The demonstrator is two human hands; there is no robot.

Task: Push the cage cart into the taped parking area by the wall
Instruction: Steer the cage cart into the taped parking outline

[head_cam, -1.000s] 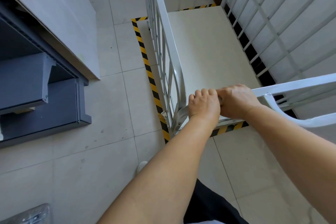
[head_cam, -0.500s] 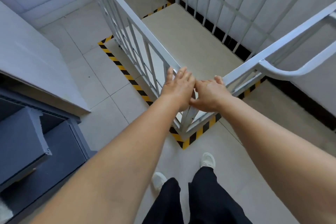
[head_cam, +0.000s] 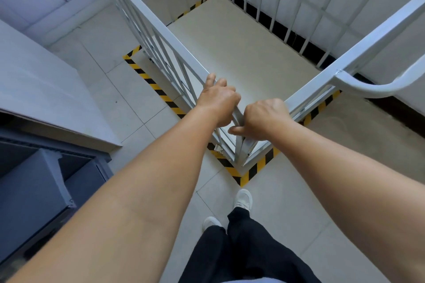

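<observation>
The white cage cart (head_cam: 158, 27) with barred sides and a pale floor panel stands inside the rectangle of yellow-and-black tape (head_cam: 151, 82) against the wall. Its near corner sits just inside the tape's corner in front of my feet. My left hand (head_cam: 217, 101) grips the top rail of the left side by that corner, its index finger stretched along the rail. My right hand (head_cam: 264, 116) is closed around the front rail right beside it. A curved white handle (head_cam: 372, 87) juts out from the front rail to the right.
A grey table top (head_cam: 46, 89) with dark blue-grey shelving (head_cam: 36, 190) beneath it stands to the left, across a strip of tiled floor from the cart. The white wall with a dark skirting (head_cam: 400, 110) runs along the right. My shoes are close to the tape's corner.
One second ago both hands sat together on the front rail. Half a second ago their fingers were loose at the corner. Now each hand is closed on its own rail, and my view has turned.
</observation>
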